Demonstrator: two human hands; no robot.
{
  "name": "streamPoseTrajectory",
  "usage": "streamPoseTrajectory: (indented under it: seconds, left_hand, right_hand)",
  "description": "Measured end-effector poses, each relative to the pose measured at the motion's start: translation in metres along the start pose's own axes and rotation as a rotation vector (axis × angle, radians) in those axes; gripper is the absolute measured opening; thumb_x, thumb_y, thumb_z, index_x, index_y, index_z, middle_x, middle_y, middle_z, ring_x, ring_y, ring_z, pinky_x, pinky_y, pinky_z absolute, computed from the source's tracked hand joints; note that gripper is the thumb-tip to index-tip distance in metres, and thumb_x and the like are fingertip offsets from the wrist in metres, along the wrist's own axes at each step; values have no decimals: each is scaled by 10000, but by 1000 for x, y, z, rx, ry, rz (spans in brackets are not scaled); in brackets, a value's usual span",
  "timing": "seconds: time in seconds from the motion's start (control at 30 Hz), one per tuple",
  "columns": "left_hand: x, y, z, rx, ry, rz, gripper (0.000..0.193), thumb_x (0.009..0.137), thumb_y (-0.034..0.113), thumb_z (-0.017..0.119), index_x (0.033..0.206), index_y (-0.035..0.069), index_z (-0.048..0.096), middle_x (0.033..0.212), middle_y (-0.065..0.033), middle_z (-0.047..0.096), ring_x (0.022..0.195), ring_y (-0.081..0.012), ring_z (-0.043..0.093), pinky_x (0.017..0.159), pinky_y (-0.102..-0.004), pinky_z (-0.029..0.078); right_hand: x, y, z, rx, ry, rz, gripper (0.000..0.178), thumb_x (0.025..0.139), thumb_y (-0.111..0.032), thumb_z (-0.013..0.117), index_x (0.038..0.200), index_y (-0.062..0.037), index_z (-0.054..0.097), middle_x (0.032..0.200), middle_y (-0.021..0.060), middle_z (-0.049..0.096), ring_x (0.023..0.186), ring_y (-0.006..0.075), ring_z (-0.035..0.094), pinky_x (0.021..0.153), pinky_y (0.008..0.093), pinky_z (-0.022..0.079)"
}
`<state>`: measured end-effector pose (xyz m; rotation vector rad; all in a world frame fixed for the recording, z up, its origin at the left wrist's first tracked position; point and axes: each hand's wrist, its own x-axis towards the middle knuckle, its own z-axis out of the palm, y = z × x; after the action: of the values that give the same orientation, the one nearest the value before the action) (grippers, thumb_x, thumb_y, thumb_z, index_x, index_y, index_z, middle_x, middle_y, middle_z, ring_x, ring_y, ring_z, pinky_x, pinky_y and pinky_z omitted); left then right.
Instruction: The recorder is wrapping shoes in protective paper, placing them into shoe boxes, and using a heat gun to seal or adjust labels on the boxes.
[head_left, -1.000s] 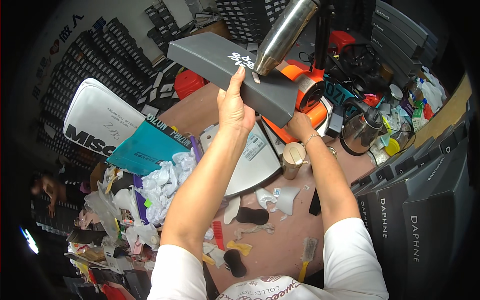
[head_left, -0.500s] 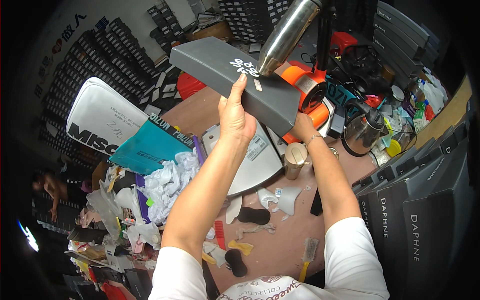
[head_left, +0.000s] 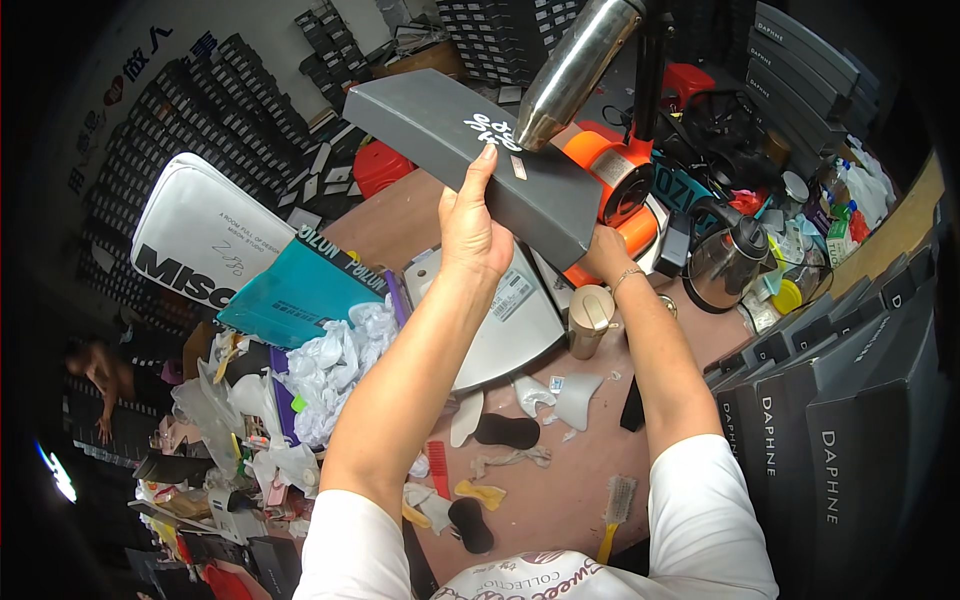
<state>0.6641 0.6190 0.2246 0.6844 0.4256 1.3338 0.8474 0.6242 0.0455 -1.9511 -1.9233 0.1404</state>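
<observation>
A dark grey shoebox (head_left: 470, 165) with white handwriting and a small label hangs tilted above the table. My left hand (head_left: 475, 225) is closed on its near long edge, thumb on top, fingers hidden beneath. At the box's right-hand corner is my right hand (head_left: 607, 255), closed against it; its fingers are mostly out of sight behind the box. Over the box, a steel barrel (head_left: 580, 70), like a hot-air gun's, points its narrow tip down close to the writing. An orange tool body (head_left: 610, 175) stands just beyond the right end, by a black post.
On the table (head_left: 560, 490) lie a red comb (head_left: 438, 468), a brush (head_left: 619, 500) and black pads (head_left: 508, 431). A tan lidded cup (head_left: 591, 322) and a glass kettle (head_left: 722, 265) stand right of centre. Shoeboxes (head_left: 870, 430) line the right; crumpled plastic (head_left: 345, 370) fills the left.
The shoebox has shifted very slightly right and up at its far end, my left hand with it. My right hand and the steel barrel look unmoved.
</observation>
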Motion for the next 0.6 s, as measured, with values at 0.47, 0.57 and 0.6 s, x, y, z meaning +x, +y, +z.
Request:
streamPoseTrajectory:
  seconds: [0.47,0.57,0.6]
  left_hand:
    - [23,-3,-1,23,-19,3,424,855,155,714,1199,25,503,1150,-103,588,1074,-227,579,974,-429,473]
    - [30,-5,-3,14,-24,31,416,855,151,714,1196,34,507,1133,-98,594,1065,-230,585,966,-435,480]
    - [32,-5,-4,15,-22,35,416,855,150,715,1197,37,507,1127,-96,596,1063,-230,586,967,-434,480]
  right_hand:
    - [-1,3,7,25,83,-15,394,812,-341,671,1046,-55,535,949,179,615,851,383,647,735,475,536]
    - [-1,1,4,18,56,11,403,815,-350,670,1062,-61,535,968,185,614,880,384,642,758,478,530]
    - [-2,-2,1,20,43,15,404,819,-352,667,1067,-62,535,976,185,614,888,385,640,766,479,527]
